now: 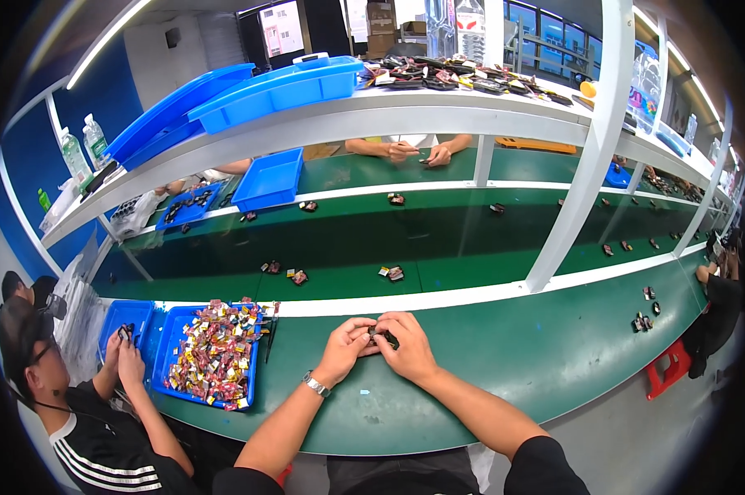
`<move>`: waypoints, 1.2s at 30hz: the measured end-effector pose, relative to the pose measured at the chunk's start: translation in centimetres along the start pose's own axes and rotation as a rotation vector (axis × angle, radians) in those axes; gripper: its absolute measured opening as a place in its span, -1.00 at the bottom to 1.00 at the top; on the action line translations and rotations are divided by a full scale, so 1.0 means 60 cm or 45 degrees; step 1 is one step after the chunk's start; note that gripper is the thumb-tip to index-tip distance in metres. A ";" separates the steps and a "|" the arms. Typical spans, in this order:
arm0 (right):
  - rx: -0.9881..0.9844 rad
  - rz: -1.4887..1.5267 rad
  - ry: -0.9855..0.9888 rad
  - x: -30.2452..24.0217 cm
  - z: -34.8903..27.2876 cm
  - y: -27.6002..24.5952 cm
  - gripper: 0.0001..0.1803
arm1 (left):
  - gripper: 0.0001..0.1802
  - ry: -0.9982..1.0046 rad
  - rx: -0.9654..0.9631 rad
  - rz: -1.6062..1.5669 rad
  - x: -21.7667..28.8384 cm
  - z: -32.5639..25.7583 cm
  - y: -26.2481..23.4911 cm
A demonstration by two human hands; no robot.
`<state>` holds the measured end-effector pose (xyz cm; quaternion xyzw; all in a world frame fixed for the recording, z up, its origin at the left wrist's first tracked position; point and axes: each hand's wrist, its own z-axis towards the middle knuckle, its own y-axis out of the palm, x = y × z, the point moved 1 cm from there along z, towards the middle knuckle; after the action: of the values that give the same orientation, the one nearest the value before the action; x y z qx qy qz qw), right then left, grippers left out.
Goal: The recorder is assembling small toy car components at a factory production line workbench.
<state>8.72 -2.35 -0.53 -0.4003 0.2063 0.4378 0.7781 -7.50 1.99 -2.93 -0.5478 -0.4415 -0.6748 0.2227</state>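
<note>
Over the green tabletop (471,355), my left hand (345,351) and my right hand (409,348) come together with bent fingers. Between them they grip a small black part (383,337), mostly covered by the fingers, so its exact kind does not show. A watch with a metal band (314,384) is on my left wrist. To the left of my hands stands a blue tray (160,361) heaped with small red, yellow and white wired pieces (213,346). Thin dark tools (270,337) lie along its right side.
A white post (575,194) and overhead shelf (438,106) rise ahead, carrying blue trays (278,92) and piled black parts (447,74). Small wired assemblies (393,273) dot the green belt. A person (100,412) works at left; another's hands (422,153) are across. A red stool (668,369) stands right.
</note>
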 end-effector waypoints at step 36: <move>0.116 -0.362 -0.165 0.048 0.044 0.003 -0.66 | -0.59 0.040 0.140 -0.152 0.007 0.005 -0.001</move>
<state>10.00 1.31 -0.97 -0.3607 0.1167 0.3384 0.8612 -7.48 2.35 -2.58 -0.4968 -0.5063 -0.6701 0.2188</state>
